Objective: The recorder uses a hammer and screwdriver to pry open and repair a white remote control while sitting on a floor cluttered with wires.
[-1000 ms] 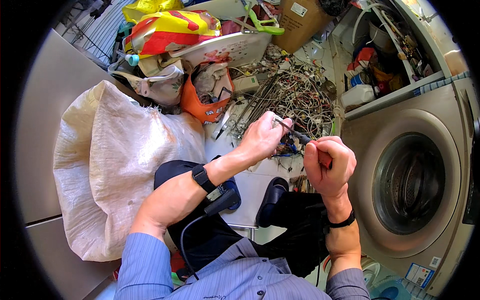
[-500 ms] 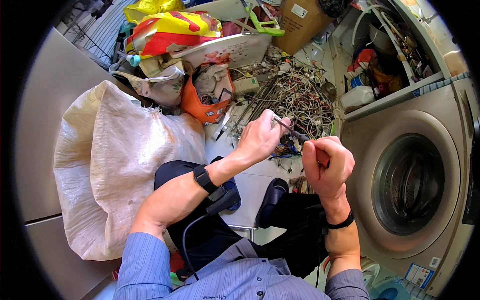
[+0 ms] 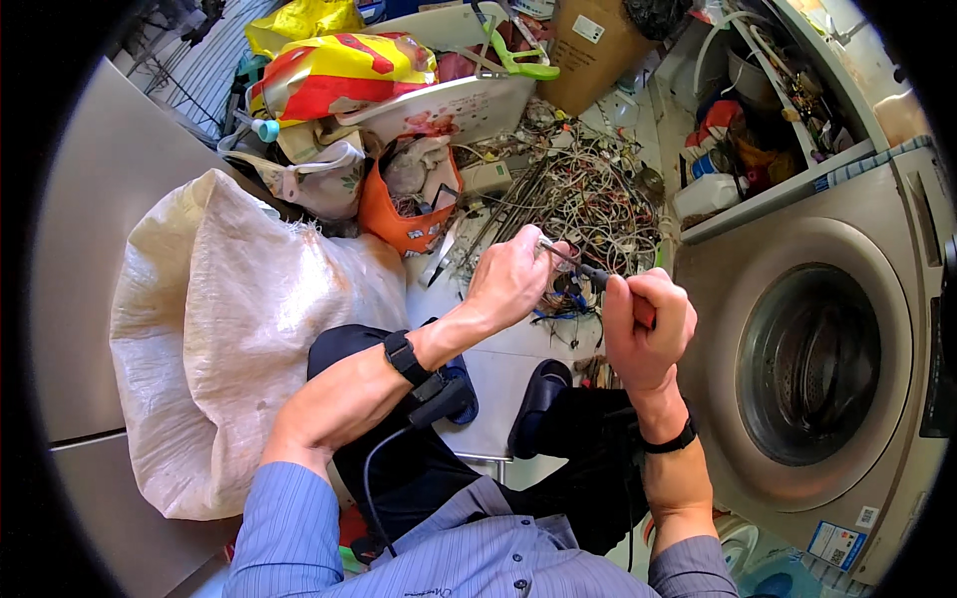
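My right hand [image 3: 648,324] is closed round the red and black handle of a screwdriver [image 3: 596,274]. Its thin dark shaft points up and left toward my left hand [image 3: 513,274], whose fingers pinch a small, light-coloured part [image 3: 544,242]. The screwdriver's tip meets this part at my left fingertips. The part is mostly hidden by the fingers, so its kind cannot be made out. Both hands are held above the floor, in front of a heap of tangled cables [image 3: 588,199].
A big whitish woven sack [image 3: 259,319] stands at the left, with an orange bag [image 3: 404,214] beyond it. A white tub [image 3: 469,110] holds clutter at the back. To the right is a front-loading washing machine [image 3: 723,399], below open shelves [image 3: 768,199]. A cardboard box [image 3: 583,60] stands behind.
Both hands have shifted very slightly left, still holding the screwdriver and the small part. The whole view has moved a little. No grip has changed.
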A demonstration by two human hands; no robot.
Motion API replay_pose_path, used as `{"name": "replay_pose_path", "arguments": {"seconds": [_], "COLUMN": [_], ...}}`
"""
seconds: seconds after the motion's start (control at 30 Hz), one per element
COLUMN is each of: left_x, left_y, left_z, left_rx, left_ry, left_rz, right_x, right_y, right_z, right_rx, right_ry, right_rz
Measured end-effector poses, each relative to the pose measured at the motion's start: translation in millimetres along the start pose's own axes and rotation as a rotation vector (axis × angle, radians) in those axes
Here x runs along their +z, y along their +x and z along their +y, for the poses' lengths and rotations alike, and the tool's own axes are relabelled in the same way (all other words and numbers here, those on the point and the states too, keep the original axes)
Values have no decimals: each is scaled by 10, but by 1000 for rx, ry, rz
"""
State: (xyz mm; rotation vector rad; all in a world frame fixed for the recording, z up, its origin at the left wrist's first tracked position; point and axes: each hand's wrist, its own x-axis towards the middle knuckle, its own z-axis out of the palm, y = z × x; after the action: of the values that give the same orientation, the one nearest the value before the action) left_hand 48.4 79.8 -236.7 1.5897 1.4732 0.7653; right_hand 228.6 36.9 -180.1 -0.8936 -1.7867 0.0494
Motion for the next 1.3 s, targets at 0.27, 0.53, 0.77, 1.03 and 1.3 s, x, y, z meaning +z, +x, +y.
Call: {"name": "replay_pose_path", "arguments": {"seconds": [0.27, 0.53, 0.77, 1.03, 1.3], "left_x": [-36, -45, -67, -116, -204], "left_y": [45, 61, 59, 106, 166], "left_z": [26, -82, -78, -38, -61], "left_rx": [36, 153, 126, 96, 136], "left_ry": [-30, 73, 116, 93, 154], "left_rz": [56, 82, 58, 120, 196], "right_x": [10, -17, 27, 43, 95], "right_y": [-17, 44, 102, 179, 133], "right_z": [27, 12, 94, 91, 58], "right_rx": [-56, 3, 45, -13, 43], "right_ry": [49, -20, 55, 9, 34], "right_rz": [-19, -52, -25, -43, -72]}}
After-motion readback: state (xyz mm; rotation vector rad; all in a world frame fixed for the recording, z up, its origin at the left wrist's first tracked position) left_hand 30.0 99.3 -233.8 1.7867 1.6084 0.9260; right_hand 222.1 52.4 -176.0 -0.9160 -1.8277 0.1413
